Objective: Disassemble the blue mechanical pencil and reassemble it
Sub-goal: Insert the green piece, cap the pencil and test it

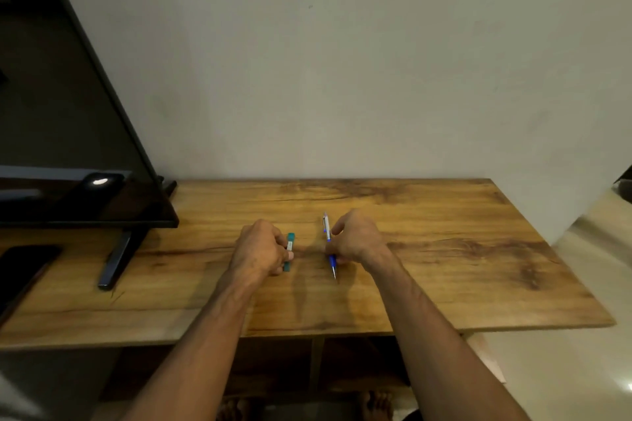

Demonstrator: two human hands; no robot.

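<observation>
My right hand [359,237] grips the blue mechanical pencil [328,232] near its middle. The pencil stands steeply tilted just above the wooden table [444,249], its metal tip pointing down toward me and its silver clip end up and away. My left hand [261,248] is closed around a small teal case with a white label [290,251], held upright close to the table. The two hands are a short gap apart. My fingers hide part of the pencil's barrel and part of the case.
A dark monitor [68,147] on a black stand [118,258] takes up the left side of the table. A black phone-like slab [24,267] lies at the far left edge. A plain wall [342,61] rises behind the table. The table's right end meets pale floor [581,369].
</observation>
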